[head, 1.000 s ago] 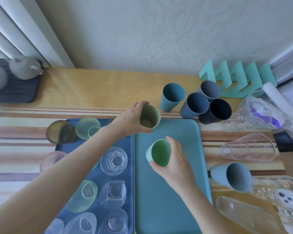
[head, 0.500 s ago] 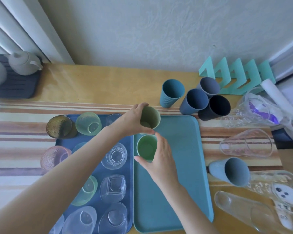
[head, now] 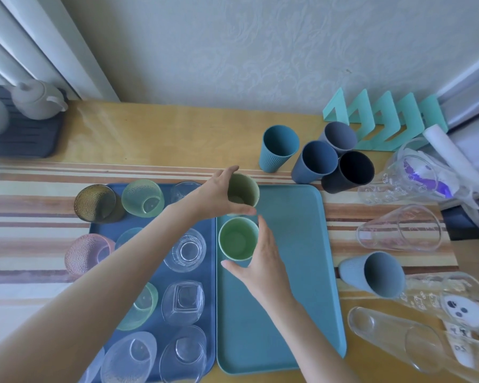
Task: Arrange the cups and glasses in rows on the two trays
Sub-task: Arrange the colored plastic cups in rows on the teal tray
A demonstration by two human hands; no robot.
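Note:
Two trays lie side by side: a dark blue tray (head: 155, 275) with several clear and tinted glasses, and a teal tray (head: 296, 272). My left hand (head: 219, 197) grips an olive green cup (head: 244, 190) standing at the teal tray's far left corner. Just in front of it stands a light green cup (head: 238, 239), with my right hand (head: 260, 261) curled around its near right side. Several blue and grey cups (head: 315, 161) stand beyond the teal tray. A grey-blue cup (head: 376, 275) lies on its side to the right.
Tall clear glasses (head: 398, 233) lie on their sides at the right, by a plastic bag (head: 432, 178). An amber glass (head: 97, 203) and a pink glass (head: 87, 254) stand left of the blue tray. A teapot (head: 36, 100) on a dark mat sits far left. Teal stands (head: 385, 120) line the wall.
My right hand brought the light green cup from a tilt above the teal tray down to stand upright behind the olive cup's near side. My left hand stayed on the olive cup.

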